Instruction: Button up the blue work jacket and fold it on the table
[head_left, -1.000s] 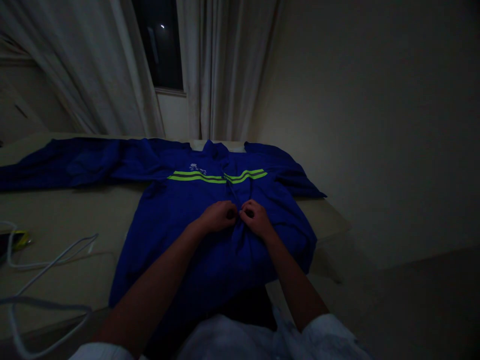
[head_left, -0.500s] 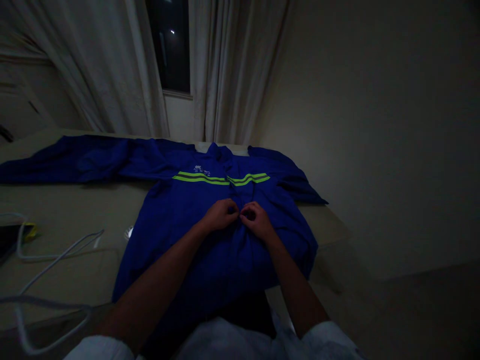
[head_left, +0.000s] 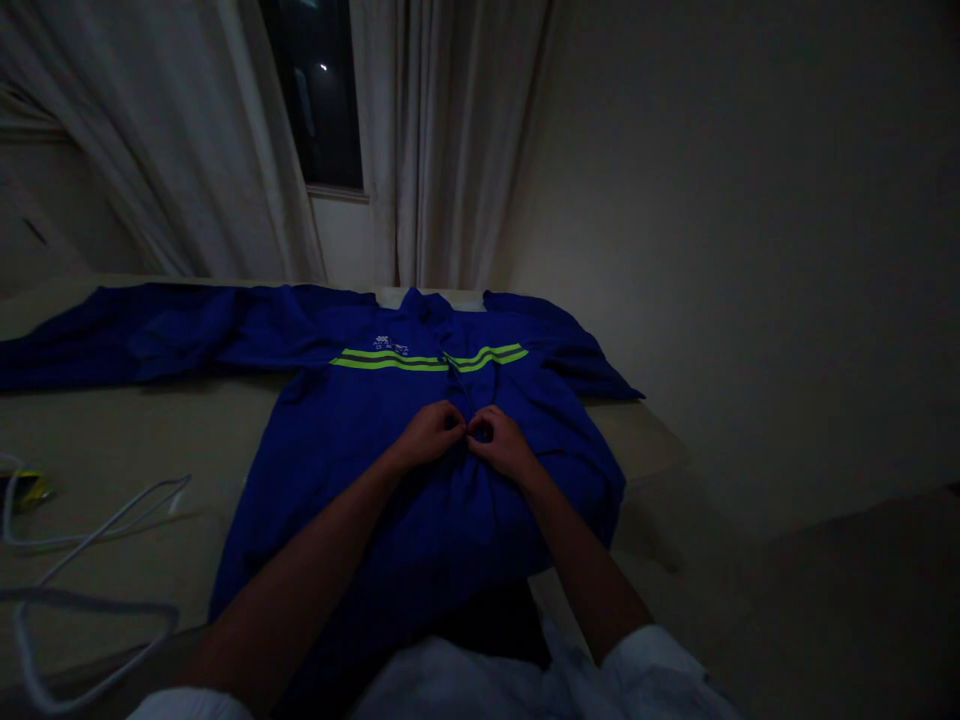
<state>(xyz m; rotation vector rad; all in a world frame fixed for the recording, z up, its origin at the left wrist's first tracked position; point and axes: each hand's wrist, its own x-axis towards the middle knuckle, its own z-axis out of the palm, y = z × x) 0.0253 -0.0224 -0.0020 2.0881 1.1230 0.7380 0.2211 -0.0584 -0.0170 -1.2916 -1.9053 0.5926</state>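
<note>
A blue jacket [head_left: 352, 430] with two yellow-green chest stripes lies front-up on a pale table [head_left: 112, 450], one sleeve stretched far to the left. My left hand [head_left: 429, 433] and my right hand [head_left: 501, 443] meet at the jacket's front opening, just below the stripes. Both have their fingers pinched on the fabric edges there. What sits between the fingertips is too dark and small to make out.
White cables [head_left: 90, 520] loop over the table's left front part, beside a small dark and yellow object [head_left: 22, 490] at the left edge. White curtains [head_left: 450, 140] and a dark window [head_left: 319, 95] stand behind. The table's right edge drops to the floor.
My two hands have drawn a little closer together on the jacket's front. The view has shifted slightly; the jacket lies as before.
</note>
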